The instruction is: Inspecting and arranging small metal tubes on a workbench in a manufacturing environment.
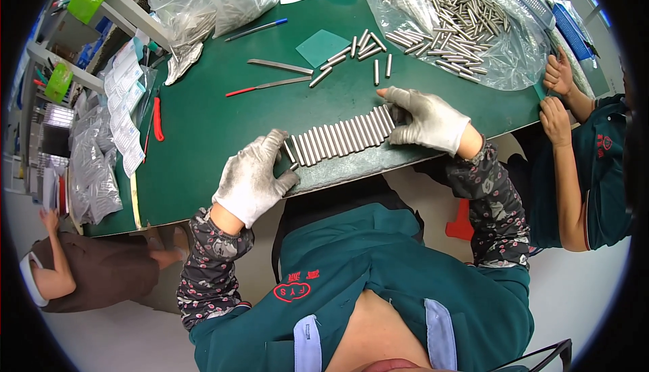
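A row of several slim metal pins (341,136) lies side by side on a grey plate (358,164) at the table's near edge. My left hand (251,177), in a white work glove, is at the row's left end, its thumb and fingers apart around that end. A pin there (291,152) leans at a different angle, and a short piece shows by my left thumb. My gloved right hand (431,120) is at the right end, fingers and thumb spread around the last pins. The glove fingertips partly hide both ends.
Beyond the row lie loose pins (376,72), tweezers (280,66), a red-handled file (242,92), a pen (257,30) and a green square sheet (323,49). A plastic bag (517,67) spills many pins at far right. Another person's hands (556,122) rest nearby at right.
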`<move>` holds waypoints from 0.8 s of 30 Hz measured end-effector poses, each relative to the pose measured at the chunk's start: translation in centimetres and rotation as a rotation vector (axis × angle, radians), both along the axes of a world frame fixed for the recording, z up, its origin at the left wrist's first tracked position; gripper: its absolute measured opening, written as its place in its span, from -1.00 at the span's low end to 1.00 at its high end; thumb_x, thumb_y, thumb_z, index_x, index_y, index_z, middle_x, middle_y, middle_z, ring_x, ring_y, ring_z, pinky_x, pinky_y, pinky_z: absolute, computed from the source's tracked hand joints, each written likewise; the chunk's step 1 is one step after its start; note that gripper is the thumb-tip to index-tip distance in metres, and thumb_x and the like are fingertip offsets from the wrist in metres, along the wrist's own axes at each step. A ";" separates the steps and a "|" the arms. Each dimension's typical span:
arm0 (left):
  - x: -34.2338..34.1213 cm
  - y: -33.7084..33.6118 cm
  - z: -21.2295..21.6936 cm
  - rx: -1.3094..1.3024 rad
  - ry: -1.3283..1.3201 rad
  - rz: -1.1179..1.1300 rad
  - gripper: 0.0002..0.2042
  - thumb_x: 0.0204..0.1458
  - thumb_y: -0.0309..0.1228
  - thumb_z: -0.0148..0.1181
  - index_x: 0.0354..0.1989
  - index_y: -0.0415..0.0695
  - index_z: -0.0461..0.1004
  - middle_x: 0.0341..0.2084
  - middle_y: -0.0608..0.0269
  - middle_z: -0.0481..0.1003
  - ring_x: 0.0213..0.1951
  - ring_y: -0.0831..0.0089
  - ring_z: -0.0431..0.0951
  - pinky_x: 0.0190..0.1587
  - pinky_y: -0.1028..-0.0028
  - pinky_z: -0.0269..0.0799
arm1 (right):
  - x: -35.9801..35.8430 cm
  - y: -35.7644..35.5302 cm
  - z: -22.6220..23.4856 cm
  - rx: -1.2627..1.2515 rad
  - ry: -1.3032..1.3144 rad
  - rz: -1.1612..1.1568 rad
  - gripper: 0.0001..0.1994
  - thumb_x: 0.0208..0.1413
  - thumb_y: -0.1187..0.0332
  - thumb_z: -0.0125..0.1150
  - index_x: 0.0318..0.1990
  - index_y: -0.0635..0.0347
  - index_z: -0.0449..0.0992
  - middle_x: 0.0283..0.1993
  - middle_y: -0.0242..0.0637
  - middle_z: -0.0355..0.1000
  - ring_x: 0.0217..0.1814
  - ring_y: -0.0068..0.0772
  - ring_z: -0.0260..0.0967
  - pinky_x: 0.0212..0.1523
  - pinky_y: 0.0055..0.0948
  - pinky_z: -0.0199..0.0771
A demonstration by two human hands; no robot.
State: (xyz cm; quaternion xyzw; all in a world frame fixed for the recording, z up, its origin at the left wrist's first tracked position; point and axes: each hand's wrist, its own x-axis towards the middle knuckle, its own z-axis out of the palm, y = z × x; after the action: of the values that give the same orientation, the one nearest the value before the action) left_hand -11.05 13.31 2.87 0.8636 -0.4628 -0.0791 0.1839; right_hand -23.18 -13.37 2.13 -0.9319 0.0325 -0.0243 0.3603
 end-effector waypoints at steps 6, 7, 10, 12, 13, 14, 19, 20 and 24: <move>-0.4 1.2 -0.8 -0.140 -0.020 -0.161 -0.51 -0.32 -0.63 0.20 -0.07 -0.18 0.32 -0.65 0.26 0.34 -0.61 0.49 0.37 -0.48 0.48 0.34 | 0.5 -0.4 -0.4 0.080 0.040 -0.020 -0.54 -0.15 0.42 0.21 -0.01 0.29 0.35 -0.50 -0.39 0.26 -0.43 -0.58 0.22 -0.34 -0.57 0.28; -0.5 1.1 -0.6 -0.137 -0.022 -0.158 -0.51 -0.32 -0.63 0.20 -0.07 -0.18 0.32 -0.65 0.26 0.34 -0.61 0.49 0.37 -0.48 0.48 0.34 | 0.5 -0.4 -0.5 0.083 0.039 -0.017 -0.54 -0.15 0.42 0.21 -0.01 0.29 0.35 -0.50 -0.39 0.26 -0.43 -0.58 0.22 -0.34 -0.57 0.28; 0.2 0.9 -0.1 -0.238 0.217 0.222 -0.65 -0.23 -0.53 0.11 -0.16 -0.19 0.35 -0.66 0.18 0.40 -0.59 0.29 0.46 -0.44 0.40 0.40 | 0.4 -0.1 -0.4 0.270 0.120 -0.122 -0.62 -0.07 0.46 0.13 -0.02 0.28 0.37 -0.46 -0.43 0.29 -0.40 -0.66 0.21 -0.30 -0.63 0.30; 1.5 0.3 -1.4 -0.210 0.076 0.247 -0.64 -0.22 -0.47 0.14 -0.15 -0.18 0.35 -0.67 0.19 0.41 -0.58 0.29 0.47 -0.41 0.39 0.41 | 0.3 -0.2 -0.6 0.262 0.111 -0.119 -0.63 -0.05 0.47 0.12 -0.02 0.29 0.37 -0.47 -0.45 0.27 -0.41 -0.67 0.20 -0.30 -0.64 0.29; 1.6 0.0 -1.7 -0.174 0.006 0.238 -0.63 -0.22 -0.46 0.15 -0.14 -0.18 0.35 -0.68 0.20 0.41 -0.58 0.29 0.46 -0.40 0.39 0.42 | 0.4 -0.2 -0.5 0.251 0.104 -0.129 -0.64 -0.04 0.49 0.11 -0.02 0.29 0.36 -0.48 -0.46 0.26 -0.41 -0.68 0.18 -0.31 -0.65 0.29; 1.6 0.2 -1.7 -0.176 0.002 0.242 -0.63 -0.22 -0.46 0.15 -0.14 -0.18 0.35 -0.68 0.20 0.41 -0.58 0.29 0.46 -0.40 0.39 0.42 | 0.4 -0.3 -0.1 0.225 0.156 -0.105 -0.57 -0.11 0.41 0.18 0.00 0.26 0.35 -0.40 -0.36 0.32 -0.35 -0.54 0.27 -0.25 -0.56 0.32; 0.9 -0.4 -0.2 -0.073 0.020 0.109 -0.48 -0.34 -0.30 0.34 -0.13 -0.20 0.36 -0.24 0.06 0.39 -0.39 0.26 0.50 -0.36 0.39 0.42 | 0.0 -0.1 0.1 -0.179 0.021 -0.017 -0.35 -0.36 0.22 0.32 0.03 0.17 0.33 -0.10 -0.07 0.29 -0.05 -0.05 0.27 -0.06 -0.28 0.30; 1.0 -0.4 0.0 -0.042 0.151 0.106 -0.41 -0.44 -0.26 0.40 -0.14 -0.22 0.37 -0.08 0.00 0.29 -0.26 0.20 0.48 -0.26 0.38 0.42 | 0.0 0.1 -0.3 -0.226 -0.011 -0.005 -0.35 -0.36 0.23 0.32 0.03 0.17 0.33 -0.09 -0.08 0.28 -0.05 -0.05 0.27 -0.05 -0.29 0.30; 1.2 -1.0 -1.4 -0.114 -0.017 -0.101 -0.40 -0.51 -0.45 0.38 -0.11 -0.17 0.38 -0.19 0.12 0.33 -0.41 0.38 0.39 -0.33 0.47 0.40 | 0.3 0.3 -0.6 -0.281 -0.027 0.032 -0.38 -0.37 0.23 0.31 0.00 0.17 0.36 -0.06 -0.10 0.27 -0.04 -0.05 0.28 -0.05 -0.28 0.31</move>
State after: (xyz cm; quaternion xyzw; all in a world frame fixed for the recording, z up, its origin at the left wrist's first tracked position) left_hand -9.85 12.36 1.50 0.8281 -0.5108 -0.0547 0.2245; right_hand -22.86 -13.04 1.53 -0.9732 0.0089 -0.0354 0.2272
